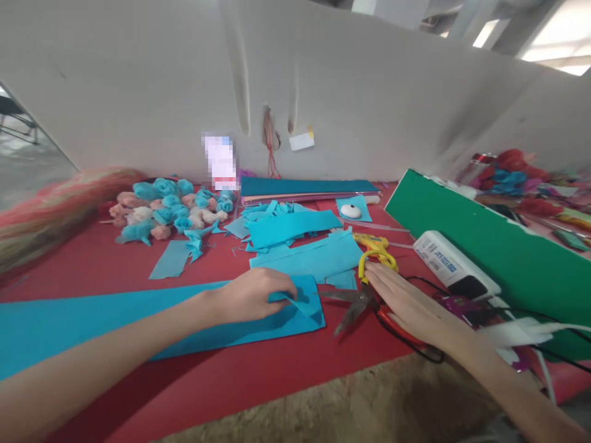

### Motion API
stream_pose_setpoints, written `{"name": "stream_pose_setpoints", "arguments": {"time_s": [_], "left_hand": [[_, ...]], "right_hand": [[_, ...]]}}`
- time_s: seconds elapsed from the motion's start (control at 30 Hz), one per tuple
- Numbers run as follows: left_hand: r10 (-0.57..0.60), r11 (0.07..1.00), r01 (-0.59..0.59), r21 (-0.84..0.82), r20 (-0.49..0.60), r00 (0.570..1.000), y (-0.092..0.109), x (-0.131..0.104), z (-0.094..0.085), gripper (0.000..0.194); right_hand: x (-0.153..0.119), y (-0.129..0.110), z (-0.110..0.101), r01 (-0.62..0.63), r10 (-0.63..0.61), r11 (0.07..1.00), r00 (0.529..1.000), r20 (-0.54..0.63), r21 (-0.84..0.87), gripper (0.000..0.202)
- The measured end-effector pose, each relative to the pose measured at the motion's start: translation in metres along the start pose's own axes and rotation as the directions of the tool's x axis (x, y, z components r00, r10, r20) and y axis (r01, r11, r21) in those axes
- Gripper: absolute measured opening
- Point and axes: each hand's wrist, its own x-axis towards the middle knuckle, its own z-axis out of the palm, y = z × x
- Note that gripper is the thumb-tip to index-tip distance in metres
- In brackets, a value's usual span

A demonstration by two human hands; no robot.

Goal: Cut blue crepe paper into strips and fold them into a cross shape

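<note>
My left hand (258, 294) is closed in a pinch on a lifted flap of blue crepe paper (300, 303), just above the right end of a long blue folded strip (184, 326). Beside that end lies a pair of scissors (364, 299) with yellow handles, its blades spread apart and pointing toward the paper. My right hand (399, 298) lies flat with fingers stretched out, their tips at the scissors' handle. Whether the fingers enter the loops is hidden. Behind the left hand are cut blue paper pieces (305, 252) in a loose pile.
Blue and pink paper flowers (170, 209) cluster at the back left. A yellow glue gun (370, 240) lies behind the scissors. A white power strip (455, 264) with cables and a green board (480, 252) stand at right. The red table (221, 387) ends toward me.
</note>
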Motion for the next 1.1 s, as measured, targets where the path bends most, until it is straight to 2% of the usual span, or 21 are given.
{"name": "stream_pose_setpoints", "arguments": {"time_s": [0.17, 0.33, 0.5, 0.67, 0.7, 0.77, 0.83, 0.9, 1.0, 1.1], "left_hand": [[0.018, 0.992, -0.023, -0.125, -0.038, 0.999, 0.001, 0.000, -0.008, 0.017], [-0.053, 0.991, 0.048, -0.127, -0.034, 0.998, 0.002, 0.010, -0.015, 0.017], [-0.078, 0.988, 0.074, -0.139, -0.024, 0.997, -0.006, 0.016, -0.015, 0.017], [-0.126, 0.985, 0.109, -0.135, -0.119, 0.985, -0.013, 0.015, -0.008, 0.021], [-0.118, 0.987, 0.098, -0.126, -0.157, 0.980, -0.013, 0.013, -0.007, 0.021], [-0.020, 0.996, 0.003, -0.087, -0.194, 0.981, -0.011, 0.007, -0.005, 0.022], [0.127, 0.990, -0.132, -0.041, -0.118, 0.985, -0.010, 0.000, -0.003, 0.028], [0.201, 0.980, -0.201, -0.011, 0.025, 0.979, -0.011, -0.006, 0.000, 0.035], [0.164, 0.983, -0.176, 0.053, 0.181, 0.970, -0.017, -0.010, 0.007, 0.043], [0.128, 0.982, -0.158, 0.103, 0.252, 0.959, -0.023, -0.010, 0.012, 0.048]], "right_hand": [[0.003, -0.006, 0.002, 0.026, -0.025, 0.999, 0.999, 0.032, -0.033, 0.054], [0.012, -0.014, -0.002, 0.059, -0.064, 0.997, 0.993, 0.095, 0.050, 0.061], [0.022, -0.021, -0.011, 0.066, -0.084, 0.989, 0.987, 0.134, 0.132, 0.062], [0.025, -0.023, -0.012, 0.078, -0.106, 0.979, 0.984, 0.144, 0.191, 0.062], [0.025, -0.022, -0.011, 0.077, -0.107, 0.978, 0.983, 0.150, 0.194, 0.063], [0.024, -0.021, -0.010, 0.075, -0.109, 0.978, 0.980, 0.167, 0.196, 0.063], [0.024, -0.020, -0.009, 0.069, -0.106, 0.977, 0.978, 0.182, 0.200, 0.063], [0.024, -0.019, -0.008, 0.068, -0.106, 0.977, 0.977, 0.185, 0.204, 0.063], [0.023, -0.019, -0.008, 0.085, -0.118, 0.977, 0.980, 0.162, 0.197, 0.065], [0.022, -0.019, -0.009, 0.111, -0.139, 0.976, 0.980, 0.143, 0.189, 0.065]]}}
